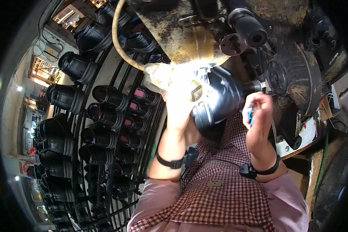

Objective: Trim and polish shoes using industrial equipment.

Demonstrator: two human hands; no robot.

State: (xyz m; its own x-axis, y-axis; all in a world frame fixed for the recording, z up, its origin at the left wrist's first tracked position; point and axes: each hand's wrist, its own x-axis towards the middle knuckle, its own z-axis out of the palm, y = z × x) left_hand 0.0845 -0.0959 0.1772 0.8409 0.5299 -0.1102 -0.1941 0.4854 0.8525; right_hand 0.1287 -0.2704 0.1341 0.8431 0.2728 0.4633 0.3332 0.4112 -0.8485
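Where glare blinds, left hand (178, 101) on half-hidden black boot (216, 98).

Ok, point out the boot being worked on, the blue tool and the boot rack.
boot (216, 96), head view, black upper.
blue tool (251, 115), head view, shaft showing in the right hand (259, 112).
boot rack (116, 154), head view, a black bar.

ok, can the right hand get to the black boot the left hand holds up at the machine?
Probably yes. The right hand, pinching a small blue tool, sits just beside the black boot with nothing between them; the left hand grips the boot's far side.
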